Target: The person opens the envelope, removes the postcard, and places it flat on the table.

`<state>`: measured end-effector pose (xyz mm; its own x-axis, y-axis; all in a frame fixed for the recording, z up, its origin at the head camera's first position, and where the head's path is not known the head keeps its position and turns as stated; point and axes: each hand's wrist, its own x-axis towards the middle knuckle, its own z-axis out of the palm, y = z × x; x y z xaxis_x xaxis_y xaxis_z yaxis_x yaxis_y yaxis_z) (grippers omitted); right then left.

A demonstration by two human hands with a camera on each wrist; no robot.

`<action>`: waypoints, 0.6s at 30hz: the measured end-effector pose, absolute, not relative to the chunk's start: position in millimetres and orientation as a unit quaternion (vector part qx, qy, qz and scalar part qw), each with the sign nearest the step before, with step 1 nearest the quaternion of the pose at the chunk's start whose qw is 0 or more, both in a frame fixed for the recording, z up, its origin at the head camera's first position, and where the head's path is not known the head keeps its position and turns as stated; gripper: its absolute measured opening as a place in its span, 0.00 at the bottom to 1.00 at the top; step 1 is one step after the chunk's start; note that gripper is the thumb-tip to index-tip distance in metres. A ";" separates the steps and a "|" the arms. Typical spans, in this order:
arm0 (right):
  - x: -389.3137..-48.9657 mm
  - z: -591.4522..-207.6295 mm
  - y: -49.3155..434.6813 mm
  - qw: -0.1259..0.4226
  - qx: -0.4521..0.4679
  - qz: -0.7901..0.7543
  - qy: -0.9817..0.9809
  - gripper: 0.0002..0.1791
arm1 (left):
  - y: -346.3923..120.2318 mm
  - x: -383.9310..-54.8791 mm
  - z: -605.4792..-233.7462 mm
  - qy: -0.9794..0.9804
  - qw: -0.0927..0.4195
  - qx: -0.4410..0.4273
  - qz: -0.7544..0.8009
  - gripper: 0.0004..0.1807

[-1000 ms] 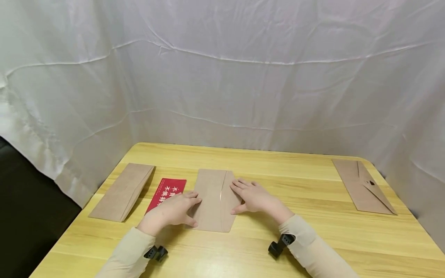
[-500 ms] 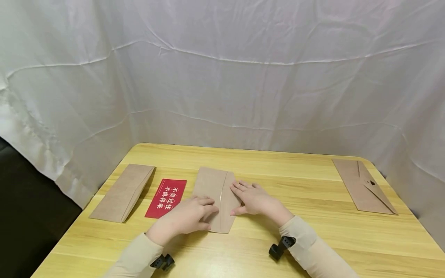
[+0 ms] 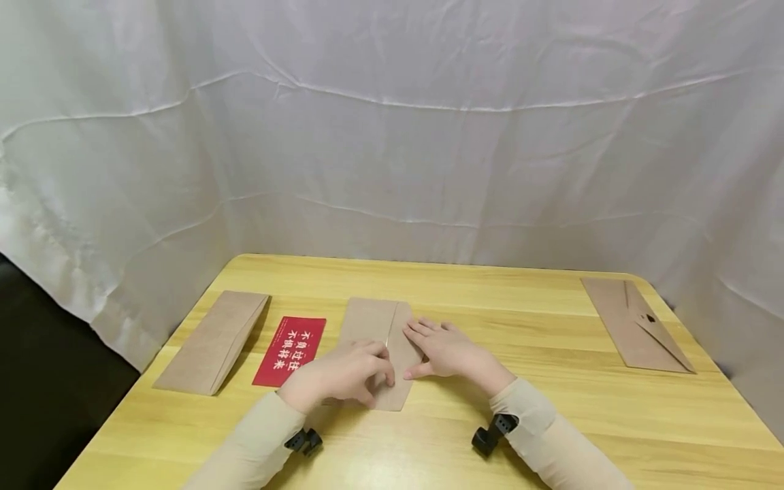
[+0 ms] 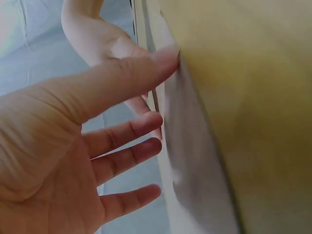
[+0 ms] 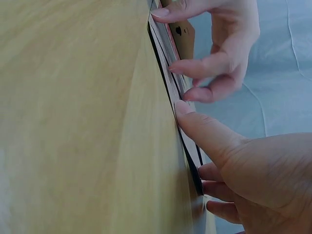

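A brown paper envelope (image 3: pixel 372 320) lies flat on the table, a flap line running down its right part. My left hand (image 3: pixel 346 371) is over its near half, fingers loosely bent in the head view. In the left wrist view the left thumb (image 4: pixel 131 78) touches the envelope's edge, and the other fingers are spread apart. My right hand (image 3: pixel 450 350) rests on the envelope's right edge with fingers extended. The right thumb (image 5: pixel 207 129) touches that edge in the right wrist view. Just left of the envelope lies a red card (image 3: pixel 290 347) with white characters.
Another brown envelope (image 3: pixel 211 340) lies at the table's left, its right side slightly raised. At the far right is a third envelope (image 3: pixel 633 327) with a small dark mark on its flap. A pale curtain (image 3: pixel 392 170) hangs behind the wooden table (image 3: pixel 520 292).
My left hand has moved right from the envelope's left edge to over its near middle, uncovering more of the red card. The right hand stays in place.
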<state>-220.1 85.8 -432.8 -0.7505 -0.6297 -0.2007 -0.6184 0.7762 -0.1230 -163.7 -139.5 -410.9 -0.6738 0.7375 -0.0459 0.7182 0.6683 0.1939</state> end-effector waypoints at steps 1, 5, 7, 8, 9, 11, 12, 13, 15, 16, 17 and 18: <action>-220.3 -433.3 85.5 0.115 -0.335 -0.023 0.935 0.51 | -138.8 -165.8 -410.3 0.910 0.071 0.399 0.082 0.20; -220.3 -434.5 84.1 0.112 -0.339 -0.019 0.934 0.52 | -136.2 -171.8 -407.1 0.907 0.107 0.400 0.078 0.20; -219.6 -434.3 83.7 0.114 -0.339 -0.019 0.934 0.52 | -135.3 -173.0 -405.6 0.905 0.117 0.402 0.072 0.19; -219.3 -434.3 83.6 0.115 -0.339 -0.021 0.933 0.52 | -134.9 -173.5 -405.1 0.905 0.120 0.402 0.069 0.19; -219.1 -434.5 83.6 0.116 -0.339 -0.023 0.933 0.52 | -134.6 -173.9 -404.7 0.906 0.123 0.400 0.066 0.19; -218.4 -434.1 83.7 0.118 -0.338 -0.028 0.933 0.52 | -134.1 -174.4 -404.2 0.906 0.125 0.400 0.060 0.19; -218.3 -434.2 83.9 0.118 -0.337 -0.028 0.934 0.51 | -133.9 -174.5 -403.9 0.906 0.124 0.400 0.058 0.18; -218.3 -434.1 84.0 0.117 -0.336 -0.031 0.934 0.51 | -133.8 -174.8 -403.6 0.907 0.124 0.399 0.057 0.18; -218.5 -434.0 84.4 0.116 -0.334 -0.029 0.935 0.51 | -133.5 -175.1 -403.0 0.907 0.123 0.397 0.058 0.18; -218.7 -433.9 84.5 0.115 -0.333 -0.029 0.935 0.51 | -133.4 -175.4 -402.8 0.908 0.121 0.398 0.058 0.18; -218.9 -433.8 84.6 0.115 -0.333 -0.028 0.936 0.51 | -133.4 -175.8 -402.9 0.908 0.121 0.397 0.058 0.17; -219.1 -433.7 84.7 0.115 -0.332 -0.027 0.936 0.51 | -133.3 -176.3 -403.1 0.908 0.119 0.397 0.059 0.17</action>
<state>-219.1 84.7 -433.7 -0.7528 -0.6282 -0.1964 -0.6157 0.7776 -0.1275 -176.3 -133.3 -403.1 -0.6555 0.7358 -0.1702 0.7077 0.6771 0.2017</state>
